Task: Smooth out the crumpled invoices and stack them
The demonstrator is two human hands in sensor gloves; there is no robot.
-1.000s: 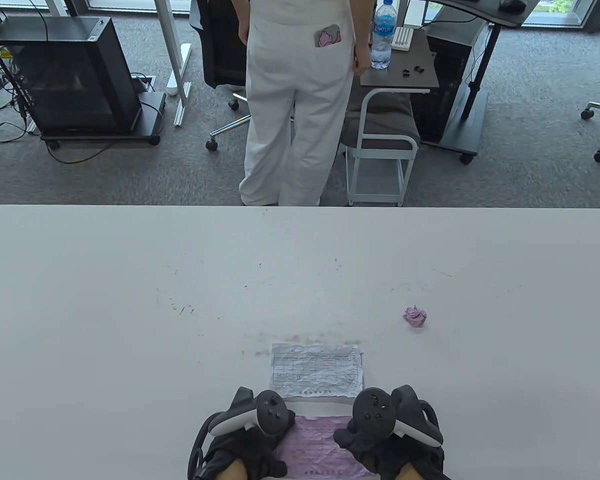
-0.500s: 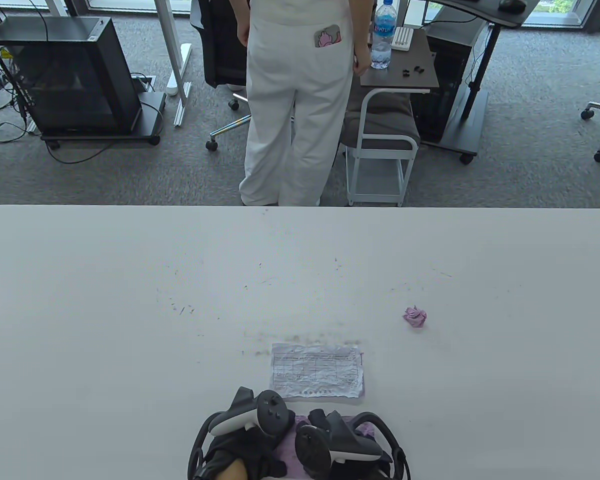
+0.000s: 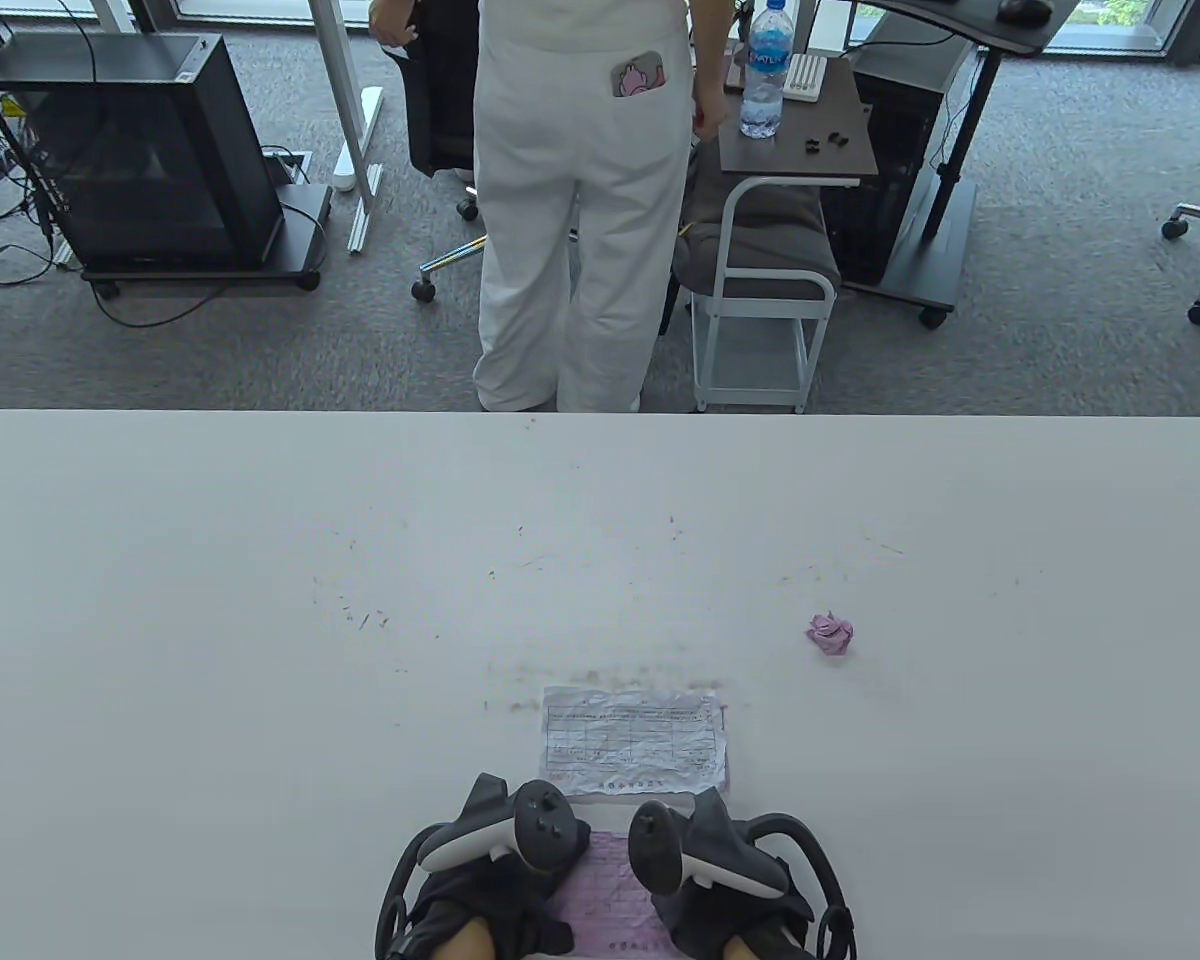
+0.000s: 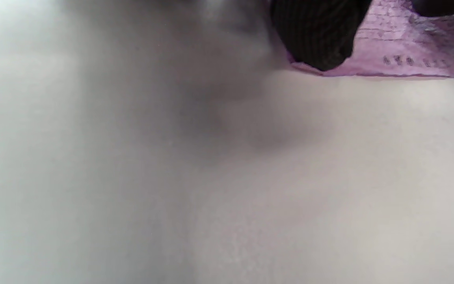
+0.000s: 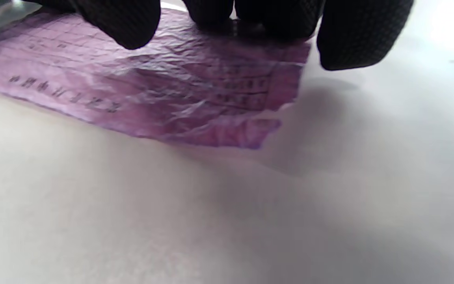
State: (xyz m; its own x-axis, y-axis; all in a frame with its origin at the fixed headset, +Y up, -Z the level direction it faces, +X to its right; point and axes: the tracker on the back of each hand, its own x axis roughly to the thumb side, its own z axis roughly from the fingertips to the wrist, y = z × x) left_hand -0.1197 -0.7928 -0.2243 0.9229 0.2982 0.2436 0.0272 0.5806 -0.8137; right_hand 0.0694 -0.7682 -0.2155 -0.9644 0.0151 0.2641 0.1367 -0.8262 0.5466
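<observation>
Overhead table view (wrist views close-up)

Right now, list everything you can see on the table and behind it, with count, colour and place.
flattened white invoice: 1, white, near edge of table at centre, just beyond the hands
pink invoice: 1, pink, creased, lying under both hands at the near edge
crumpled pink ball: 1, pink, right of centre on the table, apart from the rest
table: 1, white, scuffed, fills the lower half
person: 1, white clothes, standing beyond the far edge, back turned
water bottle: 1, clear with blue label, on the small side table
computer case: 1, black, on the floor far left
left hand: 1, black glove, resting on the pink invoice's left part
right hand: 1, black glove, fingers pressing the pink invoice's right part
</observation>
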